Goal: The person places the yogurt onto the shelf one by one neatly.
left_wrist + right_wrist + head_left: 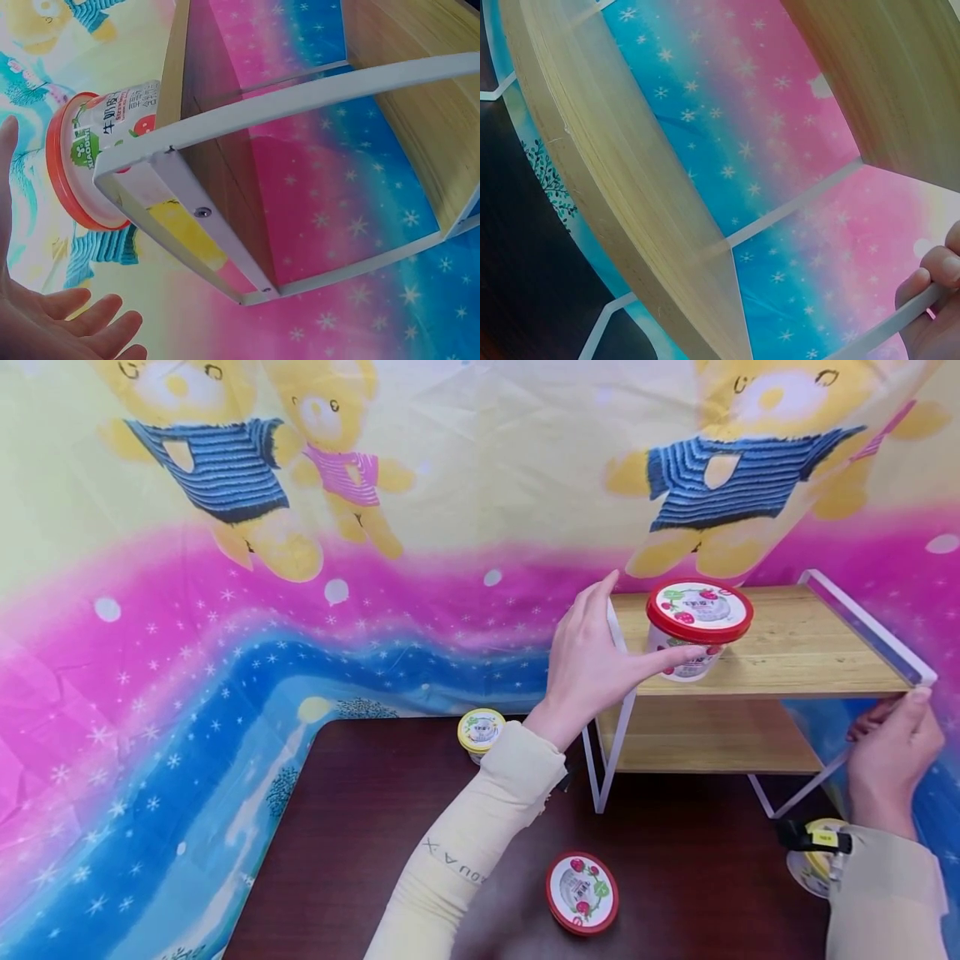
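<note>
A two-tier wooden shelf [817,647] with a white metal frame stands on the dark table. On its top board, near the left end, sits a tub with a red lid [700,610] and cherry pictures. My left hand [588,652] is beside that tub, fingers straight and thumb spread across its front in the head view. In the left wrist view, the left hand's fingers [94,319] are extended and apart from the tub [112,127]. My right hand [896,756] grips the frame's right side below the top board; the right wrist view shows its fingers curled round the white bar [889,324].
Another red-lidded tub [582,893] is on the table in front of the shelf. A yellow-lidded tub [481,732] stands left of the shelf, and another yellow tub [810,868] is partly hidden by the right wrist. A printed bear cloth [450,568] hangs behind.
</note>
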`<state>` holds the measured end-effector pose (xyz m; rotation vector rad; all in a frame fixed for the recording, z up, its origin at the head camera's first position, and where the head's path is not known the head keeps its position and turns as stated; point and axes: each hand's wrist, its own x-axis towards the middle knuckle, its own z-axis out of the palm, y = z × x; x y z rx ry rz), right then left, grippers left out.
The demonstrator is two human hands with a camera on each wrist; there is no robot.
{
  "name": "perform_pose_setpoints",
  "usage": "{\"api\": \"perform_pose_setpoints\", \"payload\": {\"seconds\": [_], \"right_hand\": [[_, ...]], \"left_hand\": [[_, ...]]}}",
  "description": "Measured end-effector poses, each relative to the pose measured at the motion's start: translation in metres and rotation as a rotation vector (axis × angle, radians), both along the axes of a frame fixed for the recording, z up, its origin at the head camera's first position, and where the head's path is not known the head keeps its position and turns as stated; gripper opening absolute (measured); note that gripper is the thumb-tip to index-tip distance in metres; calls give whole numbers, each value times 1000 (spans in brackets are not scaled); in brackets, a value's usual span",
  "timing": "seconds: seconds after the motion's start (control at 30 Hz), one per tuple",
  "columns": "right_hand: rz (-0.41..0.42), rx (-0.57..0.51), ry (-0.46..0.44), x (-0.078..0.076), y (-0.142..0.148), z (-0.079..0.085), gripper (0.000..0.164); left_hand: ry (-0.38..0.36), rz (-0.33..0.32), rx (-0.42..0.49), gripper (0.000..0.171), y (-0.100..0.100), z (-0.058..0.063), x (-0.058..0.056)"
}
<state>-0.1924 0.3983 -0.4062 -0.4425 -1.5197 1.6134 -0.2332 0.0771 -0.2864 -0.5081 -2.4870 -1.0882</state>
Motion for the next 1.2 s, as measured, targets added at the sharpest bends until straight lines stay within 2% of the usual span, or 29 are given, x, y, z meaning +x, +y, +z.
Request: {"api": "perform_pose_setpoints", "payload": {"seconds": [0.33, 0.53, 0.8, 1.2], "right_hand": [[-68, 160, -130, -1, -1, -1, 49], [-53, 94, -62, -2, 0, -2, 49], [-33, 51, -44, -1, 1, -3, 49], [-30, 53, -86, 1, 0, -3, 48]], "left_hand": [[-22, -6, 41, 103, -12, -13, -1], [-18, -13, 80, 104, -18, -21, -1], [-9, -2, 97, 104, -27, -30, 2], [-6, 18, 116, 100, -40, -45, 3]]}}
